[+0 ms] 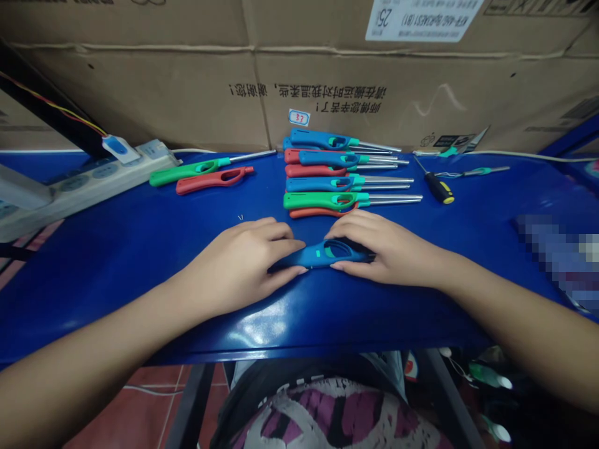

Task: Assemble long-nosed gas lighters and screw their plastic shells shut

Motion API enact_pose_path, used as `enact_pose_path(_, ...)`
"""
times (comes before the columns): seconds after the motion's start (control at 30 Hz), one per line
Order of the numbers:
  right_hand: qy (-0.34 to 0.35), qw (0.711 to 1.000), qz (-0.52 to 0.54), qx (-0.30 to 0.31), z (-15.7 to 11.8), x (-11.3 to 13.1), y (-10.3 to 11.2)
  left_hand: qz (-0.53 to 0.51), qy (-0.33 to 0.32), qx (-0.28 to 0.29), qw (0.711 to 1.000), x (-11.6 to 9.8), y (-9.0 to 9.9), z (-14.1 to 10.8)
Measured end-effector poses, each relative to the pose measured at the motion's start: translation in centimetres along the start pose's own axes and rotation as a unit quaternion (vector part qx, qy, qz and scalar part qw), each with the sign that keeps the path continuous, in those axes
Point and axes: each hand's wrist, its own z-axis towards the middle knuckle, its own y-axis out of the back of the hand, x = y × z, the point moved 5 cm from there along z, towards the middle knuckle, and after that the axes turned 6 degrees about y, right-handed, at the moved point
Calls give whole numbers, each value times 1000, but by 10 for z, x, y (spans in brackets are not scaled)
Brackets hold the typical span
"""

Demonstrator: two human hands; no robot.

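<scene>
A blue lighter body [311, 254] lies level just above or on the blue table, between both hands. My left hand [253, 259] is closed round its left end, thumb below and fingers above. At the other end my right hand [369, 249] grips the part beside the trigger loop, fingers bent over it. Behind the hands is a stack of long-nosed lighters in blue, red, green and orange, with a green one [313, 200] at the front. The far right end of the held body is hidden by my right hand.
A green lighter [187, 171] and a red casing [210, 181] lie at the back left, beside a power strip [93, 181]. A screwdriver [438, 187] and a thin metal nozzle [491, 169] with wires lie at the back right. A cardboard box [187, 87] stands behind the table.
</scene>
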Motion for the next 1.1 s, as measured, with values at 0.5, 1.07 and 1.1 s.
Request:
enact_pose_path(0.5, -3, 1000, -18, 4, 0, -4, -2, -18, 9, -4, 1000, 2, -7, 1)
enact_pose_path(1.07, 58, 986, -158, 7, -2, 9, -5, 84, -11, -24, 996, -14, -18, -2)
enact_pose_path(1.1, 60, 987, -147, -3, -3, 8, -4, 49, -4, -27, 998, -12, -19, -2)
